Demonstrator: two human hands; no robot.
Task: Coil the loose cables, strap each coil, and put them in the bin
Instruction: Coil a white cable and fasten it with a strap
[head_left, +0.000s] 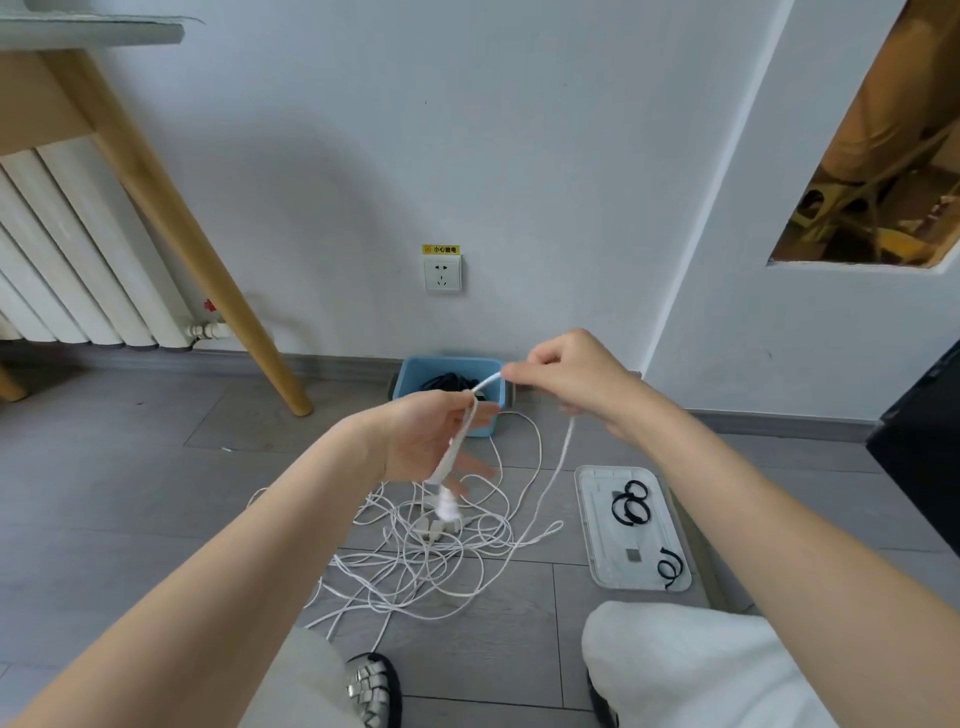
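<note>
Grey tile floor (130, 519) fills the lower half, white wall (363, 156) behind w/ a grey skirting strip along its base. Top left: white radiator (67, 249) and a slanted wooden leg (208, 270) under a pale bench edge (88, 34). Top right: rough opening in the wall (872, 171) showing yellowish debris inside; a dark object sits at the far right edge, can't tell what.

Person crouches, both bare forearms reaching fwd, light trousers at the bottom, a metallic woven sandal (371, 693) on the left foot.

White cable (431, 561) lies in a loose tangle on the floor between the knees and the bin, w/ pale plug-like bits in the middle of the heap. One strand rises from the pile to the hands. Blue bin (410, 371) stands against the skirting, right below a wall socket (443, 274) w/ a yellow label; something dark, prob. a black cable coil, sits inside it.

Clear tray or lid (602, 525) lies flat on the floor to the right of the tangle, carrying black straps (631, 504) curled into loops, plus one more near its near corner.

Left hand (426, 441) is palm-up, its grip pinching the cable near the end; the end hangs down blurred below the palm, remaining fingers spread loose. Right hand (566, 379) has its grip pressed together, thumb and forefinger pinching the same cable just right of the left hand's hold, in front of the bin.
</note>
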